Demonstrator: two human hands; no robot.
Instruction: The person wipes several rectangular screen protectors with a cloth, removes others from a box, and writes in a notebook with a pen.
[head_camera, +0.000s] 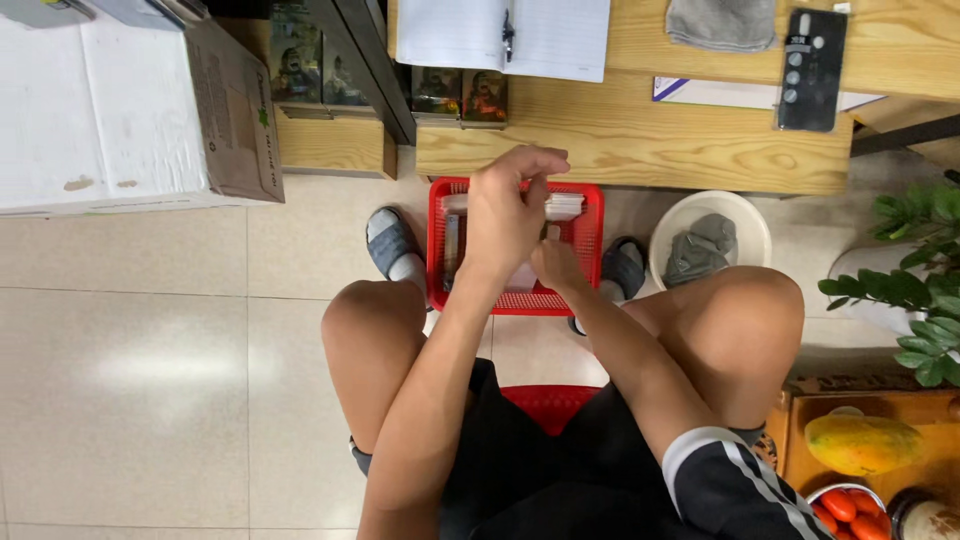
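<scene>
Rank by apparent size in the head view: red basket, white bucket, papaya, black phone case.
1. red basket
2. white bucket
3. papaya and black phone case: look alike in size, and the papaya sits nearer the camera, so unranked.

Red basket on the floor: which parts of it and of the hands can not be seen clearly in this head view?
- Red basket: its contents are mostly hidden behind both hands.
- Left hand: its grip is unclear; fingertips are bunched and turned away.
- Right hand: the left hand covers its fingers.
- White pieces in the basket: too small to identify.
</scene>
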